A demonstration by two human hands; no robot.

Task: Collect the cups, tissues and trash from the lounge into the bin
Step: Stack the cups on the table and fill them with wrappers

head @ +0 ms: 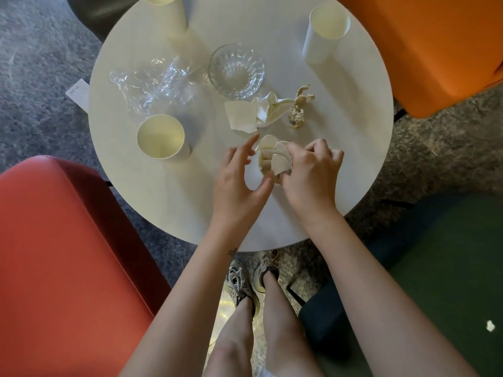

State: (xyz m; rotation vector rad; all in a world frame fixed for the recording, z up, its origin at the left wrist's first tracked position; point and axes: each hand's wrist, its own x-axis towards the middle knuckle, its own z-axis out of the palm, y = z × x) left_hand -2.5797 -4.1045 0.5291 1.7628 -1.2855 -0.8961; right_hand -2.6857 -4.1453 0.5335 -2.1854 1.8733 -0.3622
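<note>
On the round white table [168,202], my right hand [310,170] grips a crumpled paper cup [273,157] near the front. My left hand [239,178] is beside it with fingers spread, its thumb touching the cup's lower edge. Three upright paper cups stand around: one at the left [162,137], one at the back left [168,12], one at the back right [325,34]. Torn white tissue pieces [253,112] and a small twisted paper wad [298,111] lie in the middle. Crumpled clear plastic [152,83] lies to the left.
A clear glass bowl [236,70] sits at the table's middle back. Chairs surround the table: red [62,262] at front left, orange [430,44] at back right, green [441,268] at front right with a white scrap [490,325] on it. A paper slip [77,93] lies on the carpet.
</note>
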